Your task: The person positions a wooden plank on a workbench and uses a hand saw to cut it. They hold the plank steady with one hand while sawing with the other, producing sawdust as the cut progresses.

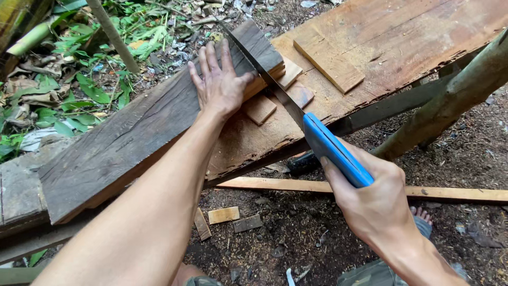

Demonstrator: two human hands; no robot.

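At the lower right, the right hand (378, 204) is closed tight around the blue handle (336, 149) of a handsaw. Its blade (264, 71) runs toward eleven o'clock, probably already in a cut near the end of the dark plank (132, 135). The left hand (219, 82) lies flat on this plank, fingers spread, just at nine o'clock from the blade. Small offcuts (260, 108) lie on the workbench board (402, 37).

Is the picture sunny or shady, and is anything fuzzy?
Head view: soft, even shade, no harsh shadows or glare. The left hand pressing the weathered plank looks sharp, and so does the right hand gripping the blue-handled handsaw. The thin blade looks slightly smeared near its far tip, and the green leaves at the left edge are a bit soft.
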